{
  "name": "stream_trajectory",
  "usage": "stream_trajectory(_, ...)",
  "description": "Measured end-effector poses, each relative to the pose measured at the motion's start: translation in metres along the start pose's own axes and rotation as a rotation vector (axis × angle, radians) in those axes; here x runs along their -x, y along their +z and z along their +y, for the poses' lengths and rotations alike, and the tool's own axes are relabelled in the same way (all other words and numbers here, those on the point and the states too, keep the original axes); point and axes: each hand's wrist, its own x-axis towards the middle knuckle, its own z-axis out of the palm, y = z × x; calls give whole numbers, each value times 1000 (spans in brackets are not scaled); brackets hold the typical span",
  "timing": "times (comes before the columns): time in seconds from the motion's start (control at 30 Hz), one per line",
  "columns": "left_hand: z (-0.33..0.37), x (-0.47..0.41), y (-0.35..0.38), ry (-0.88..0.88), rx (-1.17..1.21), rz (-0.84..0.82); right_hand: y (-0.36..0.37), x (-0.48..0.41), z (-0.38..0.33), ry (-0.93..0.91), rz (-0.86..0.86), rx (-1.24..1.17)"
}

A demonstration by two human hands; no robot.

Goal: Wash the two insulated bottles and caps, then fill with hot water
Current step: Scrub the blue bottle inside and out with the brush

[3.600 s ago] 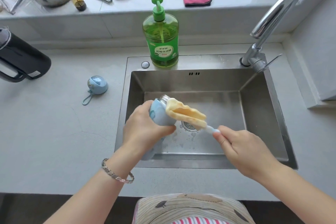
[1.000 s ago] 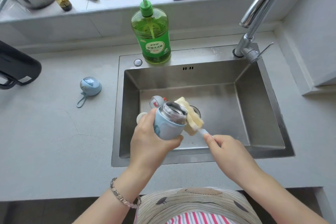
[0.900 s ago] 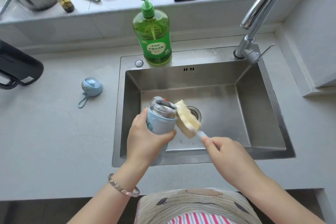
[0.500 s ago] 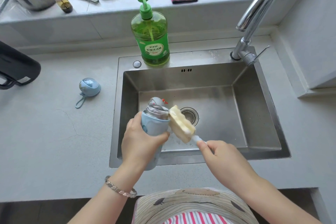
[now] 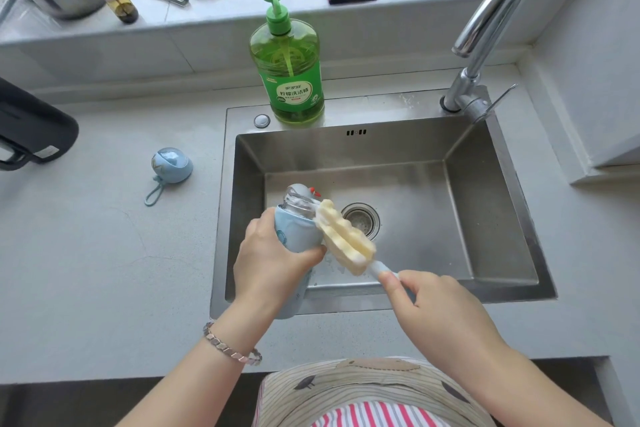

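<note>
Moved beside the bottle gripped by the left hand, the brush is pinched by the right hand

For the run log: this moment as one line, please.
phase: scrubbing | left hand: holds blue bottle over sink | right hand: holds sponge brush against bottle's neck | blue cap: on counter, left of sink
</note>
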Motion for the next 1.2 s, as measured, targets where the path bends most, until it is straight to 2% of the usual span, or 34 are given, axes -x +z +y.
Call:
stream_trajectory(0.1,-1,4,5,18,-17,-38,0,-1,1,9,0,22)
stream_trajectory(0.23,-2,6,5,25,14,-7,1,-12,5,53,3,8)
stream_trajectory(0.43,-7,4,-3,-34,251,-73,-2,-28,7,72,23,-23)
stream_trajectory(0.63,-5,0,-2,-30,279,-57,-4,-15,4,-9,19,21)
stream_trajectory(0.73,-5,-1,-4,22,268,-82,-7,-20,7,9,13,16)
stream_trajectory(0.87,-11,-2,-18,196,144,-71,-26,-32,19,49,40,35)
stream_trajectory(0.97,-17,-3,-26,302,-14,1,-50,-32,20,-22,29,86)
stream_trajectory(1.03,-16,-1,-29,403,-122,31,-60,-32,15,-109,-51,263)
stream_trajectory(1.2,-17,-2,-20,894,-488,105,-55,-38,3,-309,-135,665)
